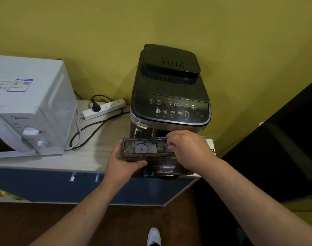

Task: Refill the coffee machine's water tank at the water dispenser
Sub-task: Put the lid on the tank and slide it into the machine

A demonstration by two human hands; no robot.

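Between both hands sits a smoky grey see-through plastic water tank (148, 148). Just beyond them stands a black boxy coffee machine (170, 91) with silver trim and white icons. Left of the left hand: a white microwave (30, 110), a white power strip (104, 109), and a pale wood-grain countertop (91, 153) against an olive-yellow wall (98, 32).

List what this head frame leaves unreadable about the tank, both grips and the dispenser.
- Water tank: water level unclear through its dark plastic.
- Right hand: fingertips curl over the tank's top, so their contact is hidden.
- Left hand: fingers hidden behind the tank.
- Water dispenser: outside the frame.
- Coffee machine: panel labels too small.
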